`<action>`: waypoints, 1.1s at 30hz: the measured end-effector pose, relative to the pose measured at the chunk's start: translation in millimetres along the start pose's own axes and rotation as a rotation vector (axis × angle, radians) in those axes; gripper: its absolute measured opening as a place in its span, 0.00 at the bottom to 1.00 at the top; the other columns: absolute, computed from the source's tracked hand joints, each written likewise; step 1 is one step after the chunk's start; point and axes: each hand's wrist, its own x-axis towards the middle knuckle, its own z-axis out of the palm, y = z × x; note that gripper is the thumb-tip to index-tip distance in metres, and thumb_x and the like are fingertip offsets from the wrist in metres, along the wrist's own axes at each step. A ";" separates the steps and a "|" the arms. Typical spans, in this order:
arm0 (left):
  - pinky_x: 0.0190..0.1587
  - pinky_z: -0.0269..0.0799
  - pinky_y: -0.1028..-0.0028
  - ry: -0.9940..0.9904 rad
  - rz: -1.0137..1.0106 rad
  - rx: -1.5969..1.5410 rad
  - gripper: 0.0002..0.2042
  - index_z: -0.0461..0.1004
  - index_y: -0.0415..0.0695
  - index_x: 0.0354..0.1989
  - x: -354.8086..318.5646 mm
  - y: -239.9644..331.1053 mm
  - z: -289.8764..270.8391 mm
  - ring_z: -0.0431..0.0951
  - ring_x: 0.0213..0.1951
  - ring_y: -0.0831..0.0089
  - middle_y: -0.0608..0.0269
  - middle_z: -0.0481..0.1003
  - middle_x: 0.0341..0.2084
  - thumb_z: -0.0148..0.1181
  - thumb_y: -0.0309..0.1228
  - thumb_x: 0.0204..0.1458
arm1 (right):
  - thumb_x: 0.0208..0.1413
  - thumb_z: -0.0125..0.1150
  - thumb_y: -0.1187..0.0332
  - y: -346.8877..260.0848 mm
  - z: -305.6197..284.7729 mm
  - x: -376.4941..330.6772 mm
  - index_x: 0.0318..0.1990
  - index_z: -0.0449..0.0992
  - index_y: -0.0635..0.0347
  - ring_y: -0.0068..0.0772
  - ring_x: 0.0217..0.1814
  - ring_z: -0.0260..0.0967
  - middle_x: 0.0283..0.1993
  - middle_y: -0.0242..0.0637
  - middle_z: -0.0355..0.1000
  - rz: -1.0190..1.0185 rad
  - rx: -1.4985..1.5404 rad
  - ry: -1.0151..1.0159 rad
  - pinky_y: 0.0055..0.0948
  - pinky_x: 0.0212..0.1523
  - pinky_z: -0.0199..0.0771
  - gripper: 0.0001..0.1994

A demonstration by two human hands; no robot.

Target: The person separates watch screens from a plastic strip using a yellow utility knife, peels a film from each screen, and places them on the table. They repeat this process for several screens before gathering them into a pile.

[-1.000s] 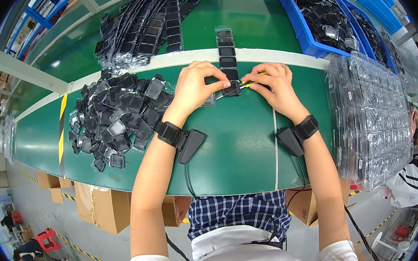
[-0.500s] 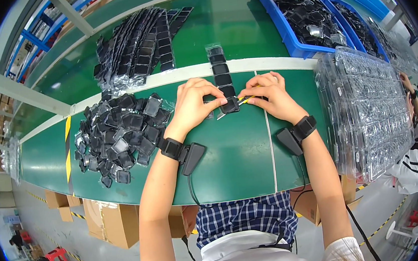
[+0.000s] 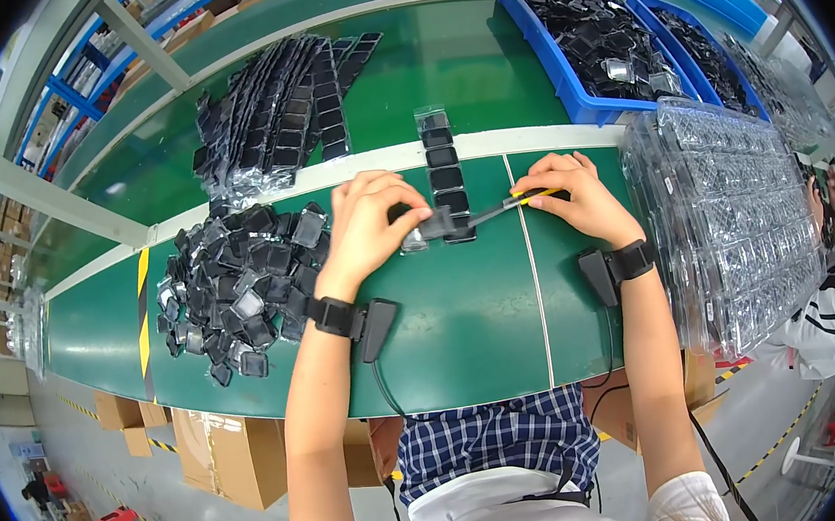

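- Green table, a flat support.
- Heap, seemingly placed near the left hand for reach.
- Strip, across the pale rail, apparently laid so its near end stays handy.
- Right hand: fingers pinch the tool pen-like, probably for control.
- Left fingers pinch a blurred piece at the strip's near end.

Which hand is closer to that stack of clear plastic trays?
The right hand: it holds a thin tool left of the clear trays. The left hand is farther away, left of the strip of black squares.
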 end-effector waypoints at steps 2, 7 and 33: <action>0.60 0.58 0.60 0.050 0.013 0.115 0.05 0.84 0.53 0.31 -8.0 -5.2 -13.4 0.75 0.55 0.66 0.73 0.81 0.37 0.73 0.36 0.48 | 0.59 0.69 0.68 3.5 8.0 1.5 0.50 0.86 0.45 0.30 0.60 0.70 0.48 0.26 0.74 -0.016 -0.031 0.069 0.47 0.75 0.45 0.12; 0.63 0.58 0.60 0.027 -0.017 0.120 0.14 0.85 0.54 0.40 -20.6 10.8 -23.4 0.72 0.58 0.64 0.71 0.78 0.48 0.76 0.38 0.44 | 0.59 0.69 0.65 -5.0 17.9 5.5 0.51 0.86 0.45 0.34 0.56 0.71 0.46 0.28 0.75 -0.046 -0.100 0.135 0.40 0.67 0.57 0.13; 0.58 0.72 0.64 0.020 -0.032 -0.183 0.07 0.86 0.47 0.32 13.6 6.5 31.0 0.80 0.51 0.64 0.68 0.84 0.42 0.77 0.30 0.45 | 0.60 0.68 0.65 -13.4 45.6 15.7 0.49 0.87 0.40 0.30 0.62 0.65 0.49 0.23 0.73 -0.109 -0.137 0.134 0.53 0.74 0.42 0.11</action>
